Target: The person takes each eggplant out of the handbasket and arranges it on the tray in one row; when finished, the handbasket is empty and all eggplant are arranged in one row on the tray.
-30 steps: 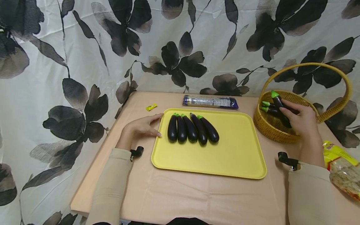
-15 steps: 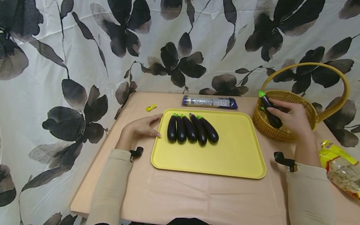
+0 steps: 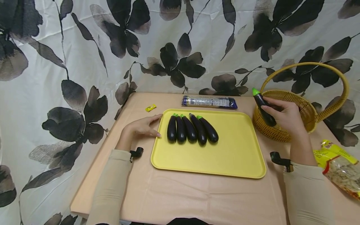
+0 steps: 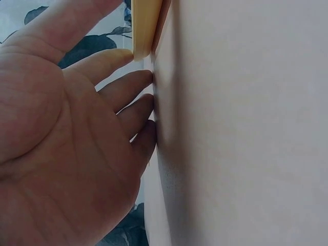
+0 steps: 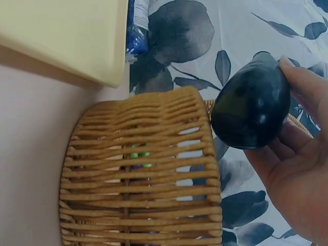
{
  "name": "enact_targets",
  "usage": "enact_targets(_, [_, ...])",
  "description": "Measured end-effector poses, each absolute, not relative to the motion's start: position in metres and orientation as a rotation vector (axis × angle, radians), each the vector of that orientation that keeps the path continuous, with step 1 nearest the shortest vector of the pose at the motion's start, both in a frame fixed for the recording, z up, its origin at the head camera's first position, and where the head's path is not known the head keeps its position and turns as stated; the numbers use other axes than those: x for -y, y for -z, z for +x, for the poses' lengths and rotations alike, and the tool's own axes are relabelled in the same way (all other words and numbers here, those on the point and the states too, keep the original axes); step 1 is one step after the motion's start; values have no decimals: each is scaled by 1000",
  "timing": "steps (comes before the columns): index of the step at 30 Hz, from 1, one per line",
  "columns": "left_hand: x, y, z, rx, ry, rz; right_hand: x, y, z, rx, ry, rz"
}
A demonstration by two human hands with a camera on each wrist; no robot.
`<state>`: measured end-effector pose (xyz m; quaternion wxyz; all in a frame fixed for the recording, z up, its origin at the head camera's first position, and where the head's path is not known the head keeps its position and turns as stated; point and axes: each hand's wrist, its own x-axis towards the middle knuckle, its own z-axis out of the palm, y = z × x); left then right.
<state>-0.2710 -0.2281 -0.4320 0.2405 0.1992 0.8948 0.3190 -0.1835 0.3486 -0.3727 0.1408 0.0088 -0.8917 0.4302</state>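
Note:
My right hand (image 3: 287,115) pinches a dark purple eggplant (image 3: 263,107), its green stem end pointing up and left, over the left rim of a wicker basket (image 3: 271,131). In the right wrist view the eggplant's rounded end (image 5: 253,102) faces the camera, and green bits (image 5: 141,155) show through the basket's weave. My left hand (image 3: 142,126) rests at the left edge of a yellow tray (image 3: 236,147), thumb and index finger touching its rim, other fingers loosely extended against the table. Several eggplants (image 3: 190,128) lie side by side on the tray's left half, stems away from me.
A blue-and-silver packet (image 3: 209,102) lies behind the tray, and a small yellow wrapped piece (image 3: 151,107) sits at the back left. A yellow-topped clear bag (image 3: 341,168) is at the right. The basket's tall handle (image 3: 306,64) arches over it. Floral cloth hangs behind.
My right hand has lifted the eggplant from inside the basket and carried it left to the basket's rim. My left hand stays at the tray's edge.

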Motion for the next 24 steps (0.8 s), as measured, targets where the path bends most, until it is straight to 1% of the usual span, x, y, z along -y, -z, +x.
enact_targets(9, [227, 433, -271, -2454, -866, 560, -342, 373, -183, 2575, -1213, 59])
enact_targets(16, [229, 434, -273, -2461, -853, 548, -322, 375, -190, 2584, -1240, 183])
enact_targets(24, [229, 434, -273, -2453, -871, 523, -306, 380, -196, 2671, -1203, 253])
